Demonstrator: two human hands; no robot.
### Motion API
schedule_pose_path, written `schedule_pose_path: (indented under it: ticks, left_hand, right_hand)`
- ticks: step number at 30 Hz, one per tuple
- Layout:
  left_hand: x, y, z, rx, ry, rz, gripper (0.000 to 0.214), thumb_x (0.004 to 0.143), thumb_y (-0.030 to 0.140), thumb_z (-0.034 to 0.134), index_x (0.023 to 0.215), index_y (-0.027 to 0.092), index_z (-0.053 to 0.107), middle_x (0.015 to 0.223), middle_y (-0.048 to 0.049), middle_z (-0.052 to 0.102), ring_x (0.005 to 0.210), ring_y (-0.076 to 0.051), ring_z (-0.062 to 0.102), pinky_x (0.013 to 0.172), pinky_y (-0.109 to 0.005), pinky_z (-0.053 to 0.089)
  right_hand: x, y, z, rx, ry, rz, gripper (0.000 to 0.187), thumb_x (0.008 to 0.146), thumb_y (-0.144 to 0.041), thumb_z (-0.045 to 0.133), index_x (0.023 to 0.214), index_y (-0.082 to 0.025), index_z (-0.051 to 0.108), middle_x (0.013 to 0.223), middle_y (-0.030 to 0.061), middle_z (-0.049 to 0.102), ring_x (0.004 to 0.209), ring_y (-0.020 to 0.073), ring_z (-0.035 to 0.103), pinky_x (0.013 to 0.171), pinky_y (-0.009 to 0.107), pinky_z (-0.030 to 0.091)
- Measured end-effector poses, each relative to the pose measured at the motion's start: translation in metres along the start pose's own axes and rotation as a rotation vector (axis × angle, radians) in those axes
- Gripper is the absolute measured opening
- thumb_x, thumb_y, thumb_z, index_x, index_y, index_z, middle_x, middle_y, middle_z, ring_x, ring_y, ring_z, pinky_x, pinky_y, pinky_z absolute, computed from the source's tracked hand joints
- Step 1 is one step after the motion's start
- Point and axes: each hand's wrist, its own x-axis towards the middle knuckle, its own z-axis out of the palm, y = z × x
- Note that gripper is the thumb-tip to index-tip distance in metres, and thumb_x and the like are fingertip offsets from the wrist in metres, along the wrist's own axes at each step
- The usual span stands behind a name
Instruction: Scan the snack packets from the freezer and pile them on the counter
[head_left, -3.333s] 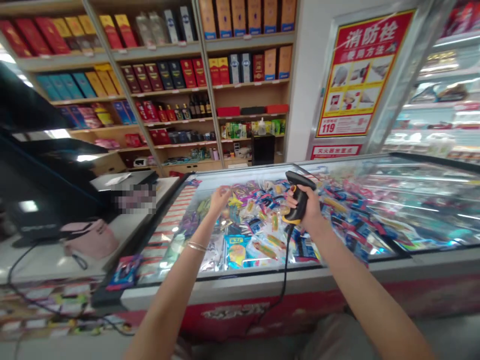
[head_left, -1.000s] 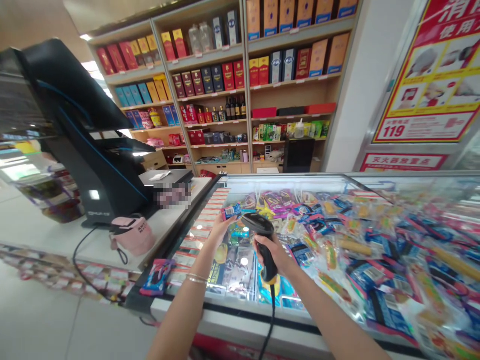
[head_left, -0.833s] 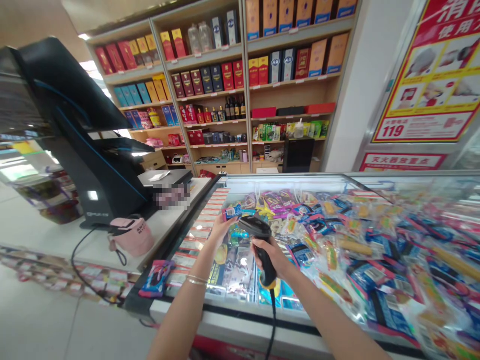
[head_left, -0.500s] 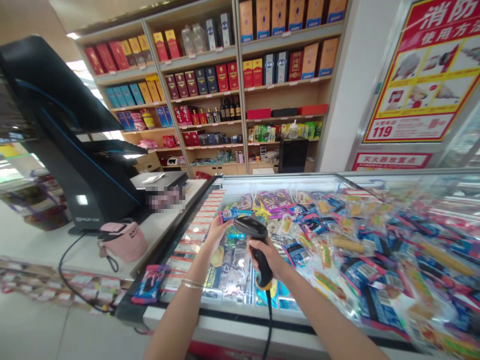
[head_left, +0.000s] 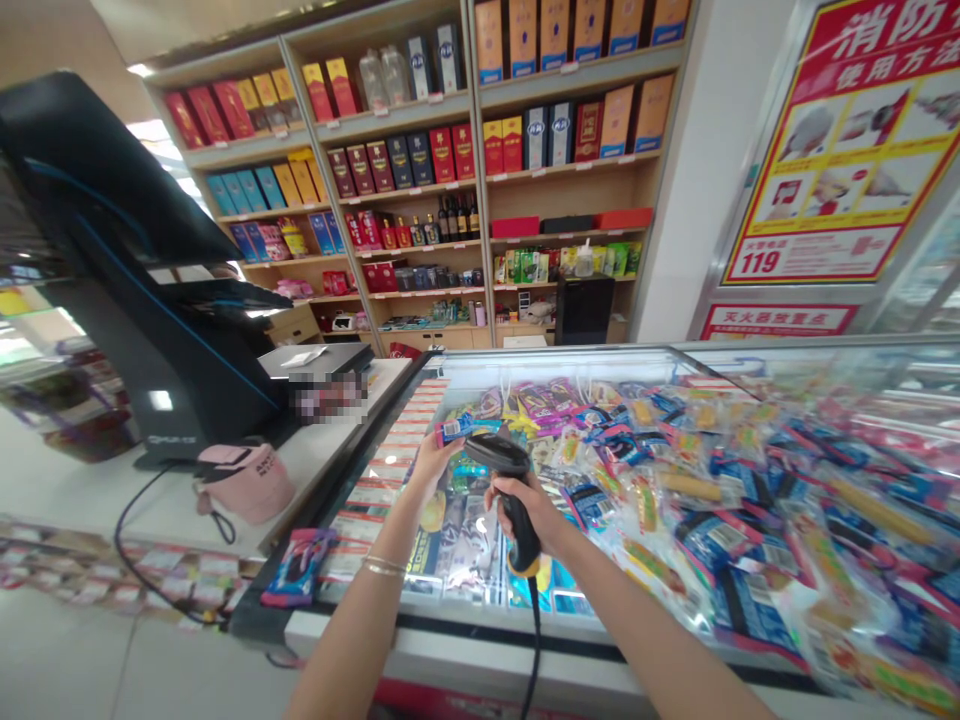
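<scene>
In my right hand [head_left: 534, 510] is a black barcode scanner [head_left: 517, 500], gripped by its handle, its cable hanging down over the front edge. The scanner's head points left, toward my left hand [head_left: 430, 462]. My left hand holds a small blue and pink snack packet [head_left: 453, 430] by its near end; part of the packet is hidden behind the scanner head. Both hands are over a glass-topped display freezer [head_left: 480, 622]. Many wrapped snacks [head_left: 720, 540] in blue, pink and clear packaging lie across its right side. Another blue and purple packet [head_left: 298, 568] rests on the front left corner.
To the left, a black checkout terminal [head_left: 150, 300] stands on a white counter [head_left: 315, 450] beside a pink cup [head_left: 251, 482]. A loose black cable [head_left: 124, 530] hangs off the counter. Shelves [head_left: 405, 190] of boxes and bottles line the back, next to a red fire-safety poster [head_left: 832, 150].
Almost nothing differs. The scanner and my right hand have shifted very slightly left, and the whole view has drifted a little; both hands keep their holds.
</scene>
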Motion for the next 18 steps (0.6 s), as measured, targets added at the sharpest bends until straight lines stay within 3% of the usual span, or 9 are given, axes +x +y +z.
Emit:
schedule_pose_path:
  ticks: [18]
  left_hand:
    - [0.0057, -0.0108, -0.0011, 0.065, -0.002, 0.020, 0.047, 0.053, 0.036, 0.080, 0.091, 0.011, 0.071, 0.073, -0.0035, 0.069, 0.070, -0.017, 0.063, 0.068, -0.026, 0.048]
  right_hand:
    - [0.0013, 0.0042, -0.0024, 0.000, -0.032, -0.020, 0.024, 0.068, -0.038, 0.065, 0.072, -0.017, 0.054, 0.058, -0.0017, 0.061, 0.031, 0.0075, 0.046, 0.030, 0.020, 0.037]
